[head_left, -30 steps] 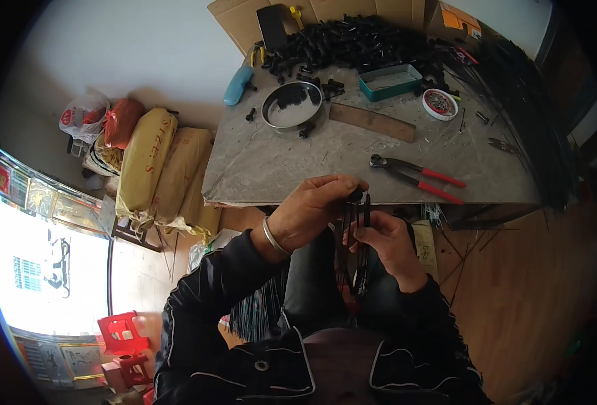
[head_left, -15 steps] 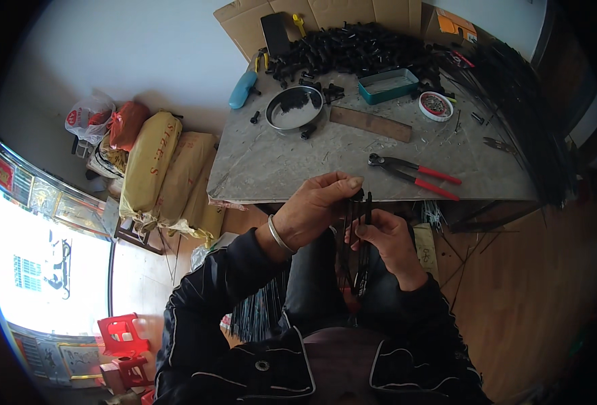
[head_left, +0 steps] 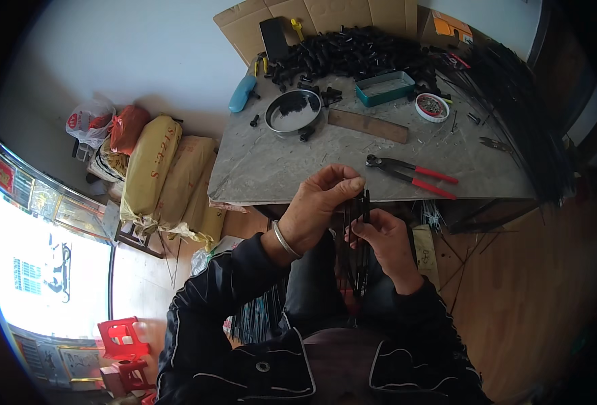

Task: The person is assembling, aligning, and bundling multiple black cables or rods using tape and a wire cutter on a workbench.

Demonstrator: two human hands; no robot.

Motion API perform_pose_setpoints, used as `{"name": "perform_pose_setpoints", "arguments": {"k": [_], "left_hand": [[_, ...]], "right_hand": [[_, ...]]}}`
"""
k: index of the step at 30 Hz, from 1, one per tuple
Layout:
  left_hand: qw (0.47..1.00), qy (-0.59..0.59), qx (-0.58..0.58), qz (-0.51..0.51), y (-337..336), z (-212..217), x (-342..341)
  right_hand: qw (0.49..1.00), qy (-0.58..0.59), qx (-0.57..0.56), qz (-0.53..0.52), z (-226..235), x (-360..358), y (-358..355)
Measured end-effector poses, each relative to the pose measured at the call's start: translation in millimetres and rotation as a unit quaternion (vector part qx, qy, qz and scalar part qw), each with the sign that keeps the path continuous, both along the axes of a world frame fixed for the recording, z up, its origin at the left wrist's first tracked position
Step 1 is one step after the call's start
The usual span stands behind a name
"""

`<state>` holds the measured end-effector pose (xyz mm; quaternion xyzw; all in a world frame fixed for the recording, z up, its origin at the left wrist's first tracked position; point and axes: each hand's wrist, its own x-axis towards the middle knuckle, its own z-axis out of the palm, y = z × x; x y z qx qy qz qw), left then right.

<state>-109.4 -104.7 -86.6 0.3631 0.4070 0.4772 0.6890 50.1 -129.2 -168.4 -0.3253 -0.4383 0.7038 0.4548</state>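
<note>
Over your lap, by the near edge of the grey table (head_left: 265, 175), the slender dark strips (head_left: 363, 260) hang between your two hands. Your left hand (head_left: 320, 202) pinches them near their upper ends, thumb against forefinger, though the exact contact is hidden; your right hand (head_left: 383, 246) closes thumb and fingers on them lower down. You seem to be partway through one piece: it is gripped, but nothing shows it finished. Across the back of the table lies a large heap of short black pieces (head_left: 359, 57); whether those are done or waiting, you cannot tell from this view. Plenty of long black strands (head_left: 538, 128) remain at the right, and the red-handled pincers (head_left: 406, 166) lie unheld, so much work appears left.
</note>
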Motion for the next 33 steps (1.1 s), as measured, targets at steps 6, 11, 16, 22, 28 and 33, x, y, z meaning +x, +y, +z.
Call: {"name": "perform_pose_setpoints", "arguments": {"k": [6, 11, 16, 22, 28, 33], "left_hand": [[1.0, -0.009, -0.025, 0.003, -4, -4, -3], [0.998, -0.035, -0.044, 0.027, -2, -3, 4], [0.998, -0.029, -0.049, 0.03, -1, -1, 4], [0.999, 0.0, -0.055, -0.004, 2, -2, 0], [0.998, -0.004, 0.004, -0.065, 1, 2, -2], [0.992, -0.079, -0.024, -0.098, 14, -10, -13]], "right_hand": [[1.0, 0.002, -0.009, -0.016, 2, -2, -1], [1.0, 0.003, -0.016, -0.02, 3, -2, -2], [1.0, 0.001, -0.011, -0.013, 5, -1, -2], [1.0, 0.002, -0.002, -0.007, 9, 3, -2], [1.0, 0.016, 0.005, -0.002, 7, 5, -1], [1.0, 0.014, 0.004, 0.007, 11, 4, -2]]}}
